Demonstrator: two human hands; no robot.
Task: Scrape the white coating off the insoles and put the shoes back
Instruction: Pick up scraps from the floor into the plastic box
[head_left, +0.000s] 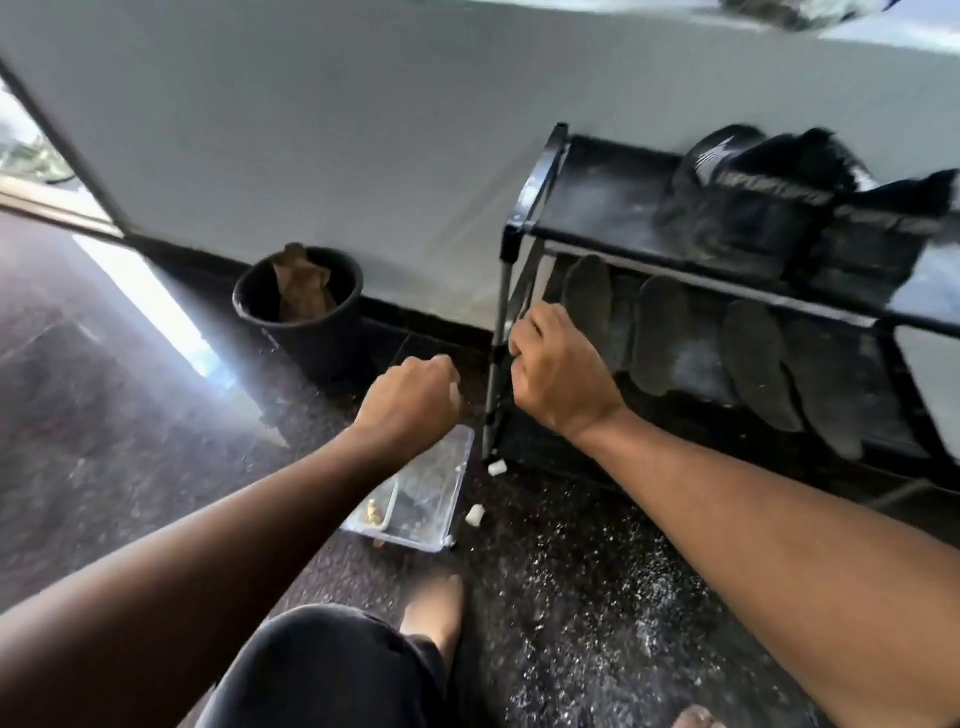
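Note:
A black shoe rack (524, 208) stands against the white wall on the right. Several dark shoes (660, 332) stand on end on its lower shelf, soles facing me, and black footwear (753, 192) lies on the top shelf. My right hand (558, 371) hovers at the lower shelf's left end, right beside the rack's front post, its fingers curled; whether they hold anything is hidden. My left hand (410, 397) is a closed fist in the air left of the rack, with nothing visible in it. White flakes (623, 597) are scattered on the dark floor.
A clear plastic box (431, 493) lies on the floor under my left wrist, with two small white cylinders (475, 514) beside it. A black bin (301, 322) with brown paper stands by the wall. My knee and bare feet are at the bottom.

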